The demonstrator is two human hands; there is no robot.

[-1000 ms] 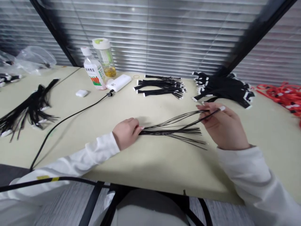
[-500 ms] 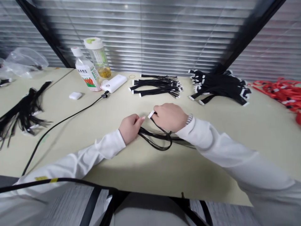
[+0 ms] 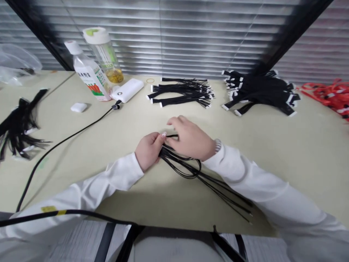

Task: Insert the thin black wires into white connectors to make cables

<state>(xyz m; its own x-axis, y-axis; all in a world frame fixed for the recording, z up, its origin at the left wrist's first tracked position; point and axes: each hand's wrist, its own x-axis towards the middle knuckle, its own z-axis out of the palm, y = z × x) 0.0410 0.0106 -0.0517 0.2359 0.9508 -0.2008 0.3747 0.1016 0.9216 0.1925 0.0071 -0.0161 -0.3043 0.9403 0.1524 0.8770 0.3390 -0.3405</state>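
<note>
My left hand [image 3: 149, 150] is closed around one end of a bunch of thin black wires [image 3: 185, 165]. A small white spot shows at its thumb tip; I cannot tell whether it is a nail or a connector. From this hand the wires fan out over the table, with a loop near the middle and loose ends toward the lower right. Just right of it, my right hand [image 3: 192, 140] hovers above the wires, thumb and forefinger apart. A short wire piece [image 3: 172, 136] runs between the two hands, partly hidden by the right fingers.
Behind my hands lie black wire bundles with white connectors [image 3: 181, 92] and a larger pile [image 3: 261, 91]. Red wires [image 3: 331, 96] are far right, more black wires [image 3: 20, 125] left. A bottle [image 3: 88, 74], a tumbler [image 3: 105, 54] and a white power bank [image 3: 128, 90] with cable [image 3: 71, 139] stand back left.
My right hand has opened from its pinch on the white connector, which no longer shows in it. The wires' loose ends now spread further toward the lower right. The camera view has shifted slightly.
</note>
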